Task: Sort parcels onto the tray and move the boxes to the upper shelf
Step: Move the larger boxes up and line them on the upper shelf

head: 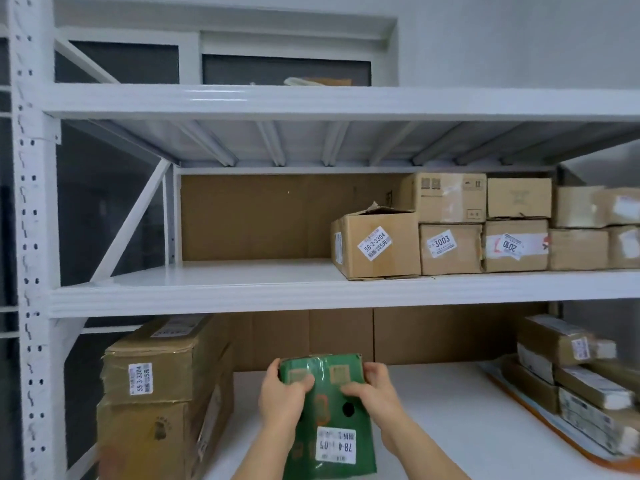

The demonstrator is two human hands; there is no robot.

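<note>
Green box (329, 410) nearest the lens, held over the white lower shelf (433, 410) at its front, white label facing up. Left hand (282, 400) clamped on the left edge, fingers (304, 382) curled over the top face; right hand (372, 393) gripping the right edge the same way, thumb side wrapped round the far corner. Stacked brown cartons (162, 375) just beside on the left; orange-rimmed tray (540, 420) piled with taped parcels (581, 382) well apart on the right. Above, middle shelf (242, 292) bare along its left half, row of labelled cartons (450, 233) packed on the right, nearest one (375, 244) with a torn flap. Top shelf (311, 102) higher again, carrying something only partly visible at its back. Judged step: lifting the green box to a shelf above. Best done level, both grips kept firm on opposite edges, raised clear of the shelf lip before pushing in, then slid flat into the open space left of the torn-flap carton, label outward for reading. Worth watching: glossy wrap likely slick, so no loosening until fully seated.
</note>
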